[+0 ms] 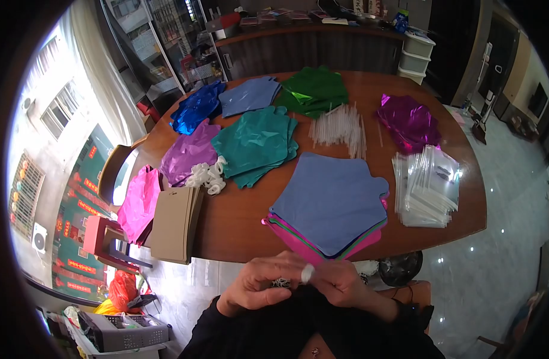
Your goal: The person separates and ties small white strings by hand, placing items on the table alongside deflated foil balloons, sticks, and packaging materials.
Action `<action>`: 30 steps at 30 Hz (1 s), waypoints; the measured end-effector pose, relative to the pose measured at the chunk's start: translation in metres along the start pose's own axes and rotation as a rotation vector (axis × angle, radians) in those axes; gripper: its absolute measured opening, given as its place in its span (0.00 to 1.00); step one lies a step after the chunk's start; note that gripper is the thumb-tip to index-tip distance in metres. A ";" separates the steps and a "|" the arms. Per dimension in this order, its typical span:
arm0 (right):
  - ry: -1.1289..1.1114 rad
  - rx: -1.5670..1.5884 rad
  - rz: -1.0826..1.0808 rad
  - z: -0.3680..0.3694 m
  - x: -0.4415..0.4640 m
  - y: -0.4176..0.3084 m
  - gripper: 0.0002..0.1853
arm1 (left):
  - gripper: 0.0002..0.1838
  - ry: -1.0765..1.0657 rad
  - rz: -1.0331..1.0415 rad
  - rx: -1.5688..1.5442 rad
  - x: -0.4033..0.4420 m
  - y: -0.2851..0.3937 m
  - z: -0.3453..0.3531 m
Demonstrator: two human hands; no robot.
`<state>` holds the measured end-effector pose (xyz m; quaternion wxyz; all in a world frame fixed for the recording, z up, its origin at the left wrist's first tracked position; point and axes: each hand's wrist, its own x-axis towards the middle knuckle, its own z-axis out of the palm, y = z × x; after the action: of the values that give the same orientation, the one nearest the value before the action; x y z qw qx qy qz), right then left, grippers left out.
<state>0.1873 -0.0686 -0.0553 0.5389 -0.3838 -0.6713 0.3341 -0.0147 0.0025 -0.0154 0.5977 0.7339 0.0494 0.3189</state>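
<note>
At the table's front edge my left hand (259, 281) and my right hand (337, 280) are close together, fingers bent inward. Between them is a small white roll (307, 273), pinched by my right hand, with my left fingertips beside it. Just beyond the hands lies a stack of foil sheets (328, 200), grey-blue on top, with pink and green edges showing below. A pile of white rolls (207, 177) sits to the left, next to a teal foil stack (256, 143).
On the wooden table (238, 230) are brown cardboard sheets (176, 224), clear plastic sleeves (427, 185), thin clear sticks (340, 128), a purple foil stack (409, 122) and a green one (313, 90). A stool (415, 293) stands at the right.
</note>
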 end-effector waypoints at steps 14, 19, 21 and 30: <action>-0.065 -0.049 -0.001 -0.004 -0.005 -0.008 0.03 | 0.16 -0.062 0.029 -0.016 -0.004 -0.002 0.004; -0.132 -0.063 -0.138 -0.002 -0.009 0.004 0.03 | 0.14 0.210 -0.199 0.241 0.001 0.015 0.008; -0.077 -0.079 -0.086 -0.003 -0.009 0.000 0.03 | 0.14 0.100 -0.177 0.359 -0.001 0.008 0.005; 0.024 -0.082 -0.004 -0.001 -0.009 -0.003 0.03 | 0.13 0.007 -0.143 -0.029 -0.007 0.000 0.002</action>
<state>0.1893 -0.0778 -0.0566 0.5313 -0.4084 -0.6787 0.3005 -0.0191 -0.0028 -0.0181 0.6294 0.7186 0.0989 0.2788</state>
